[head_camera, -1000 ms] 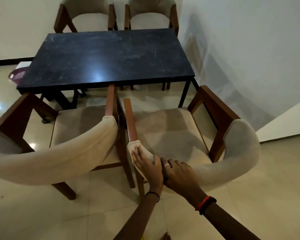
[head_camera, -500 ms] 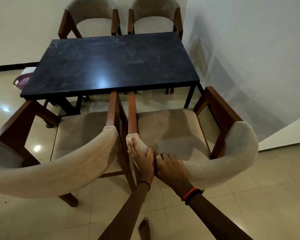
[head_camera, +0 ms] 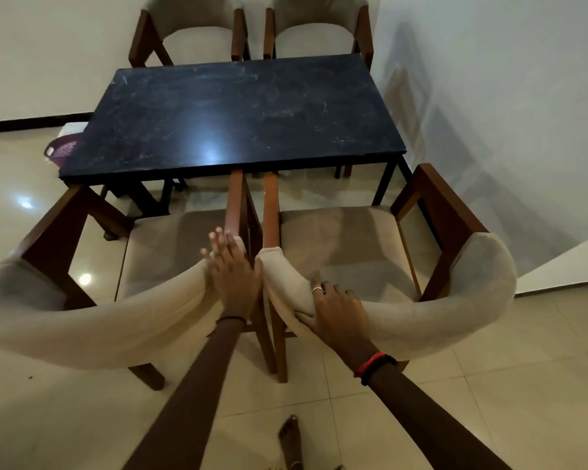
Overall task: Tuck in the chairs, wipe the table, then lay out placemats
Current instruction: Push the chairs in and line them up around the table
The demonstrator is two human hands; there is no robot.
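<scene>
Head view: left hand (head_camera: pixel 233 276) is pressing flat, fingers straight, on the backrest end of the left chair (head_camera: pixel 92 317). Right hand (head_camera: pixel 336 310) is gripping the backrest of the right chair (head_camera: pixel 448 323), fingers curling over its top, thumb on the near face. Both chairs are standing side by side at the near edge of the table (head_camera: pixel 238 110). Their inner armrests are almost touching, tips just reaching the tabletop edge; the seats are sitting outside it. Tabletop is showing dusty smears. Two far chairs (head_camera: pixel 190 25) are standing at the far edge. Wall (head_camera: pixel 506 96) is running close along the right, near the right chair's outer arm. Purple basket (head_camera: pixel 60 150) is sitting on the floor by the table's left end, partly hidden. Bare foot (head_camera: pixel 291 439) is showing at the near edge.
</scene>
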